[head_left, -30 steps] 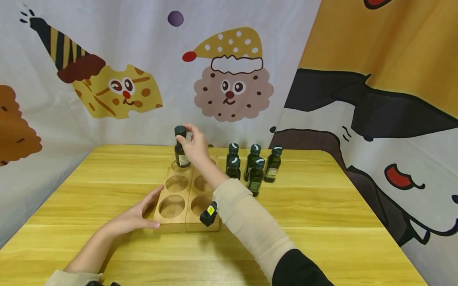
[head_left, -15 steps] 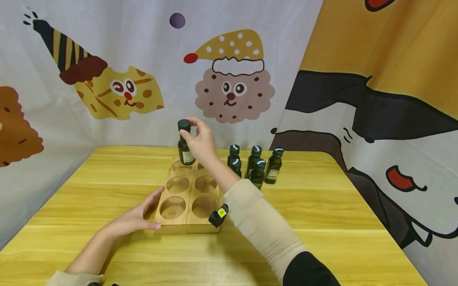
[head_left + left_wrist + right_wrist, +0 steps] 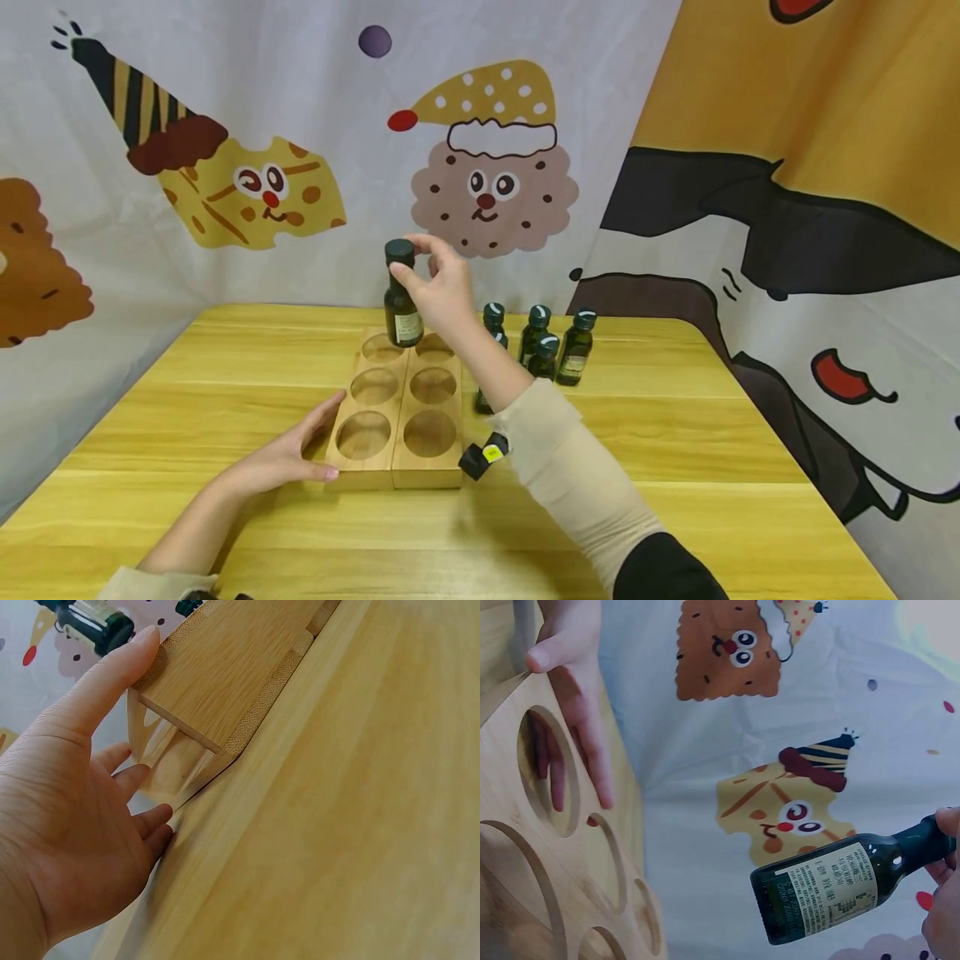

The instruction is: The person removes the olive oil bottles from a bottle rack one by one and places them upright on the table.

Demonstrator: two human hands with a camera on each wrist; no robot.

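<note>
My right hand (image 3: 444,292) pinches a small dark green glass bottle (image 3: 403,315) by its dark cap and neck. The bottle hangs nearly upright over the far end of a wooden rack (image 3: 367,479) with two rows of round holes. Its pale printed label (image 3: 836,886) faces the right wrist camera. My left hand (image 3: 288,454) rests against the rack's near left corner, thumb at the front end and fingers, fairly straight, along the left side. The left wrist view shows that hand (image 3: 90,802) beside the wooden end panel (image 3: 225,675).
Several similar green bottles (image 3: 576,352) stand on the table (image 3: 660,433) right of the rack, partly hidden by my right forearm. A printed cloth (image 3: 315,92) hangs behind the table. A black strap device (image 3: 483,454) sits on my right wrist.
My right hand has lifted the bottle up out of the far left hole and carried it slightly right. My left hand has stayed at the rack.
</note>
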